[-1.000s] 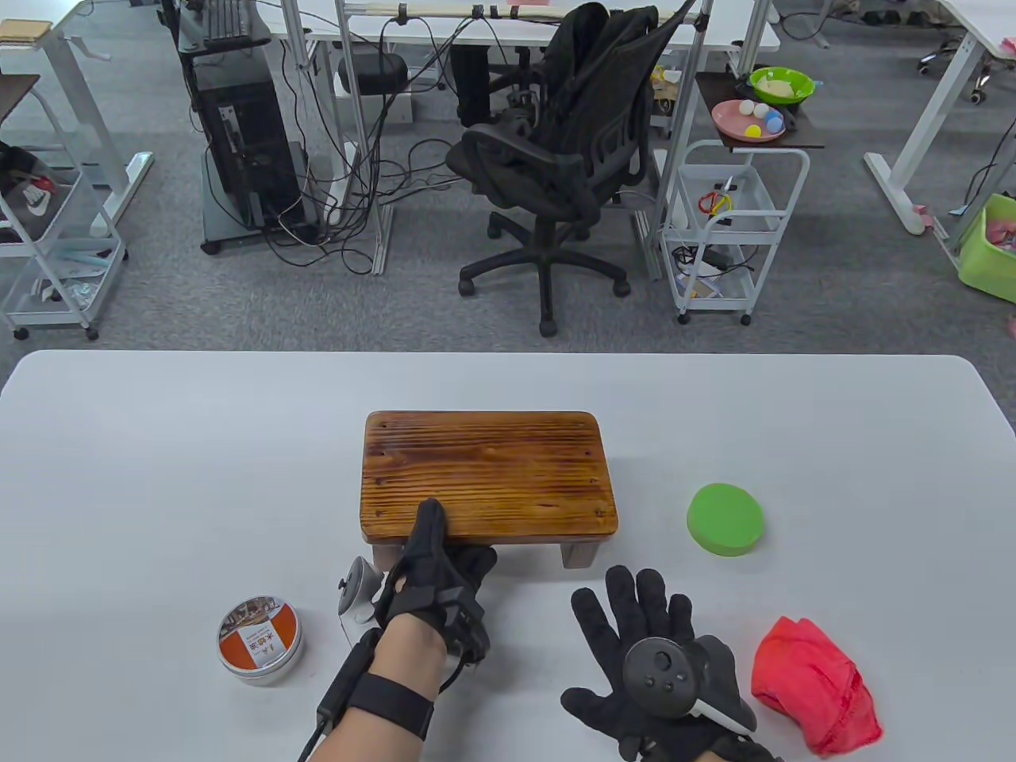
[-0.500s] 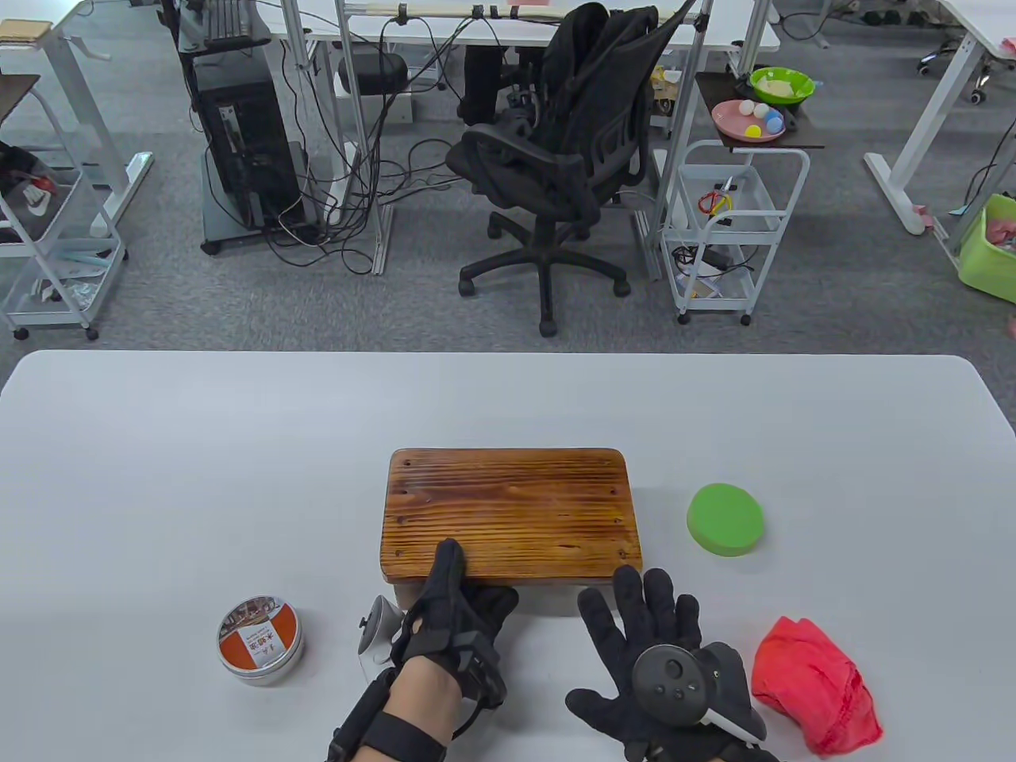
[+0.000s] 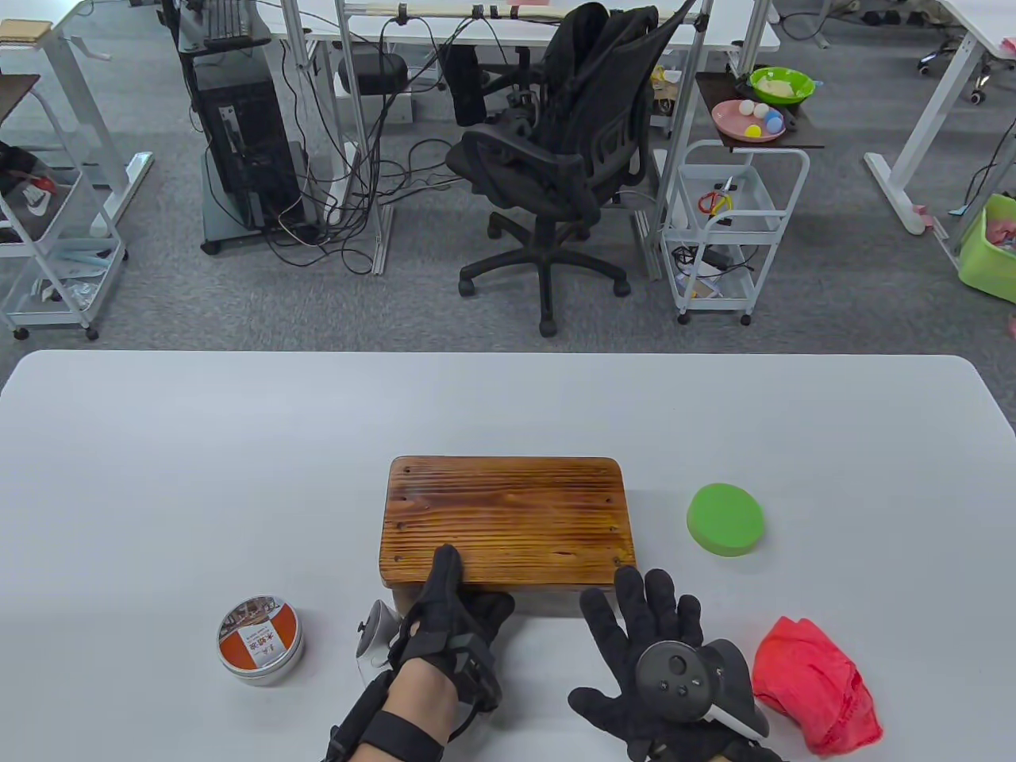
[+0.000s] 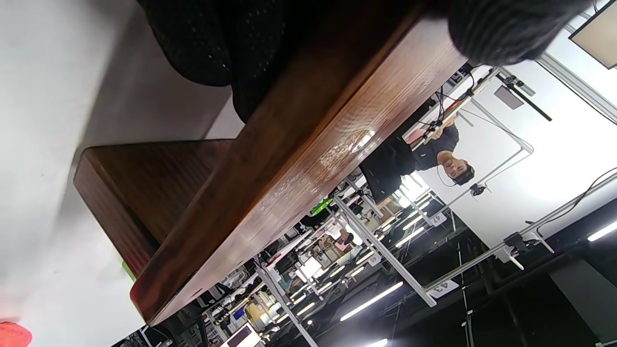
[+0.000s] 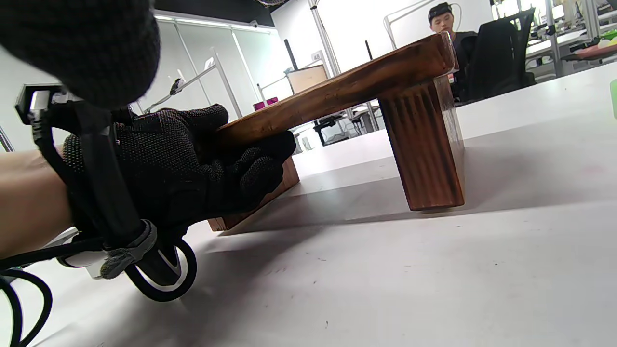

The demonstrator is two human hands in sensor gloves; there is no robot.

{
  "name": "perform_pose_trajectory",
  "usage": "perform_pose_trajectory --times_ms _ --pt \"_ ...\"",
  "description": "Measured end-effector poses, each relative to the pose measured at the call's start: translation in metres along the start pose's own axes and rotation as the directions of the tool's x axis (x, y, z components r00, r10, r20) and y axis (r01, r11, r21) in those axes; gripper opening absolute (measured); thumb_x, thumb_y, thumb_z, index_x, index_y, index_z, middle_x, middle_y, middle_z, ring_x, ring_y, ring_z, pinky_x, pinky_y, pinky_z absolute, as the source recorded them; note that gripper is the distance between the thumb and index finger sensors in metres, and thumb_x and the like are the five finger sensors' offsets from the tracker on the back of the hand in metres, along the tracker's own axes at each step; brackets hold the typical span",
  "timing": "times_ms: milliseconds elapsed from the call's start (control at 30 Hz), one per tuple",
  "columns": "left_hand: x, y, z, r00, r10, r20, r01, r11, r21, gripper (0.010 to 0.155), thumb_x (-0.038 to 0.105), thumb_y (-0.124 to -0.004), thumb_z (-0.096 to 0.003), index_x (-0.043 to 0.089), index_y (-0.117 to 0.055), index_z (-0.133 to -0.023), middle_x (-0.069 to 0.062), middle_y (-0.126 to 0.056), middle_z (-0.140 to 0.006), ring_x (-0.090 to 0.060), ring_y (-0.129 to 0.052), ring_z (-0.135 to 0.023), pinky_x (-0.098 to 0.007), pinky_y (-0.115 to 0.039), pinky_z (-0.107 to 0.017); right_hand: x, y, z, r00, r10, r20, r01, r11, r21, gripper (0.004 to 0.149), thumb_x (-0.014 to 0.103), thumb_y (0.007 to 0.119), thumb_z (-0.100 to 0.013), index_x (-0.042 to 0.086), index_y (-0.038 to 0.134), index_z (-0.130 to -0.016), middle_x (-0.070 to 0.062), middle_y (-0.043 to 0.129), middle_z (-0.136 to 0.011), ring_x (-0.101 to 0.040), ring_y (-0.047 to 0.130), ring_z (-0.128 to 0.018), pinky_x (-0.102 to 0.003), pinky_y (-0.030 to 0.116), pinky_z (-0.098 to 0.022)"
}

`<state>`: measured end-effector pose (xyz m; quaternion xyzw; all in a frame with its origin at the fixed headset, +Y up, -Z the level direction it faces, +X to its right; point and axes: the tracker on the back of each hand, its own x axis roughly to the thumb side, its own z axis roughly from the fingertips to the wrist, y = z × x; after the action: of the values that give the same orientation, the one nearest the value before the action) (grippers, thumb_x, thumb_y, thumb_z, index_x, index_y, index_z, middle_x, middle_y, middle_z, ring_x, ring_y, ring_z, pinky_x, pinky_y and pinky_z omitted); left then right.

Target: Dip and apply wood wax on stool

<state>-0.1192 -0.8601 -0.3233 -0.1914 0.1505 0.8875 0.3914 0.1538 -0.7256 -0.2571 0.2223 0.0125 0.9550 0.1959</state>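
Observation:
A small brown wooden stool stands near the table's front middle. My left hand grips its near left edge, thumb on top and fingers curled under the seat, as the right wrist view shows. The stool also shows in the left wrist view and the right wrist view. My right hand lies flat and open on the table just in front of the stool's near right corner, holding nothing. A round wax tin with an orange label sits closed to the left. A green round sponge lies to the right.
A crumpled red cloth lies at the front right, beside my right hand. The white table stretches wide behind the stool. An office chair and carts stand on the floor beyond the far edge.
My left hand has pulled the stool toward me and slightly right across the table, then it settled. My right hand stayed flat, now close to the stool's near right corner.

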Motion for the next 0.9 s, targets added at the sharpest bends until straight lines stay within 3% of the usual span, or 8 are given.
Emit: perform_pose_trajectory --times_ms 367,500,633,767,900 --pt "-0.005 0.001 0.002 0.999 0.034 -0.041 -0.035 0.999 -0.026 0.076 0.074 -0.074 -0.0488 0.044 -0.042 -0.111 0.011 -0.066 -0.114 -0.021 -0.083 -0.102 -0.046 -0.069 -0.079 -0.001 0.0 0.0 1.0 -0.028 0.002 0.028 0.999 0.023 0.102 0.069 0.085 -0.033 0.027 0.031 -0.108 -0.02 0.014 -0.115 -0.058 0.014 -0.098 -0.081 0.021 -0.063" --pt "-0.004 -0.001 0.008 0.999 0.007 -0.054 -0.009 0.999 -0.047 0.087 0.077 -0.071 -0.0484 0.035 -0.03 -0.113 0.008 -0.06 -0.117 -0.024 -0.076 -0.106 -0.051 -0.061 -0.082 -0.001 0.0 0.001 1.0 -0.031 0.001 0.031 0.999 0.024 0.102 0.069 0.085 -0.033 0.027 0.031 -0.108 -0.02 0.015 -0.115 -0.057 0.014 -0.099 -0.081 0.021 -0.063" --pt "-0.003 -0.002 0.021 0.984 -0.154 -0.087 0.148 0.986 -0.078 0.104 0.08 -0.072 -0.0475 0.025 -0.014 -0.114 -0.005 -0.039 -0.123 -0.038 -0.051 -0.114 -0.062 -0.05 -0.08 -0.002 0.0 0.0 0.999 -0.033 0.003 0.033 0.999 0.026 0.102 0.069 0.085 -0.033 0.027 0.031 -0.108 -0.021 0.015 -0.114 -0.057 0.014 -0.099 -0.081 0.022 -0.063" --pt "-0.004 -0.015 0.041 0.953 -0.263 -0.152 0.249 0.963 -0.104 0.106 0.076 -0.075 -0.049 0.016 -0.015 -0.113 -0.016 -0.038 -0.12 -0.05 -0.047 -0.108 -0.069 -0.046 -0.074 -0.002 -0.001 0.0 0.999 -0.034 0.008 0.034 0.999 0.023 0.102 0.07 0.085 -0.033 0.027 0.031 -0.108 -0.021 0.015 -0.114 -0.057 0.014 -0.099 -0.081 0.022 -0.063" --pt "-0.002 -0.038 0.057 0.878 -0.467 -0.107 0.437 0.872 -0.221 0.104 0.071 -0.077 -0.0499 0.011 -0.021 -0.113 -0.023 -0.041 -0.118 -0.057 -0.047 -0.104 -0.073 -0.044 -0.07 -0.003 0.0 0.001 0.999 -0.043 0.007 0.043 0.999 0.027 0.102 0.069 0.085 -0.033 0.027 0.031 -0.108 -0.021 0.015 -0.114 -0.058 0.014 -0.098 -0.081 0.022 -0.063"
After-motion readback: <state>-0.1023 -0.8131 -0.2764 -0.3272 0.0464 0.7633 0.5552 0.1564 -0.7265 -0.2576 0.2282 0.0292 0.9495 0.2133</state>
